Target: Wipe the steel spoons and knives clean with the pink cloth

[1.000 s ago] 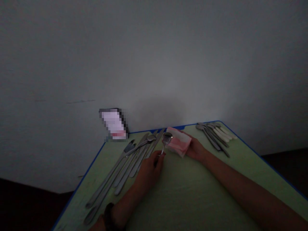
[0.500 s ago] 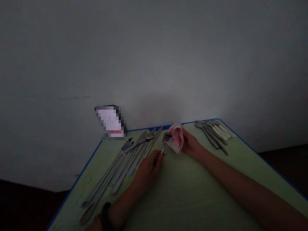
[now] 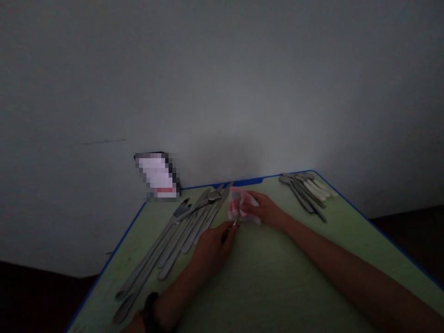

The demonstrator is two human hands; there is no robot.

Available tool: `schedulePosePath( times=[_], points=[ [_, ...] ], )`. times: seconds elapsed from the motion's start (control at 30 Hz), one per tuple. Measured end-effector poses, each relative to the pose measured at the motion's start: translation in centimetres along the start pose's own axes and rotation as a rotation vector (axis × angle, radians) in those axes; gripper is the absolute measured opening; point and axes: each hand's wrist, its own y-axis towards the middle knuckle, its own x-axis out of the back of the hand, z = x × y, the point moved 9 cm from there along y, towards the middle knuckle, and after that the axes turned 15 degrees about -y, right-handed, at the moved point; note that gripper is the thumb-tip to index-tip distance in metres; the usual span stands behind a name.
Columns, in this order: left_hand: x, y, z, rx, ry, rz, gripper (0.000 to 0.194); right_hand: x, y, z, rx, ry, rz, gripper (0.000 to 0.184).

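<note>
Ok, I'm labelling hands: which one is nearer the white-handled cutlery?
Right. The right hand, holding the cloth, is left of the white-handled cutlery; the left hand is farther left.

From your head, near the green table (image 3: 274, 282), one camera looks forward and down past your left hand (image 3: 215, 244) and right hand (image 3: 267, 210) to the far wall (image 3: 222, 83).

A lit, blurred-out phone (image 3: 157, 175) stands tilted beyond and left of the left hand (image 3: 215, 243); a grey wall (image 3: 222, 83) rises behind.
</note>
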Motion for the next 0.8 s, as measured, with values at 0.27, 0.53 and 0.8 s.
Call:
schedulePosePath(
  times=[0.27, 0.53, 0.8],
  points=[
    [0.0, 0.0, 0.1, -0.008, -0.01, -0.001, 0.038, 1.0, -0.1, 0.5, 0.006, -0.302, -0.211, 0.024],
    [-0.7, -0.2, -0.2, 0.006, -0.003, 0.116, 0.041, 1.6, -0.2, -0.1, -0.008, 0.114, -0.323, 0.042],
    [-0.3, 0.3, 0.7, 0.048, 0.041, 0.044, 0.039, -2.2, 0.6, -1.0, -0.1, 0.614, 0.01, 0.041]
  ],
)
